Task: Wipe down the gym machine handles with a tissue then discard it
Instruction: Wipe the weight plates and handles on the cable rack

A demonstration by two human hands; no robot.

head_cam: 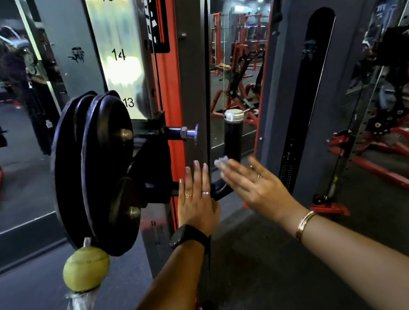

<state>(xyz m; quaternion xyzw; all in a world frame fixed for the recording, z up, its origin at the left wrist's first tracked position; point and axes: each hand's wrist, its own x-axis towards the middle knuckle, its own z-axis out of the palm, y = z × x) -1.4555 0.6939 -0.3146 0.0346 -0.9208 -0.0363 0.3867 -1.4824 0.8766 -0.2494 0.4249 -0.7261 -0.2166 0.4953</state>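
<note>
The tissue (222, 162) is a small crumpled white wad at the fingertips of the right hand (255, 186), against the foot of the upright black handle (234, 136) (the one with the silver cap). That hand's fingers lie straight, pressing rather than pinching. The left hand (197, 199) rests flat, fingers straight, on the bent bar (219, 191) below. The tissue looks soft, light and easily torn, so it is best wrapped round the grip.

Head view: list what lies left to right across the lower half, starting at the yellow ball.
Yellow ball → black weight plates → left hand → tissue → right hand → red rack. Left out: the upright black handle, which overlaps tissue and right hand.
</note>
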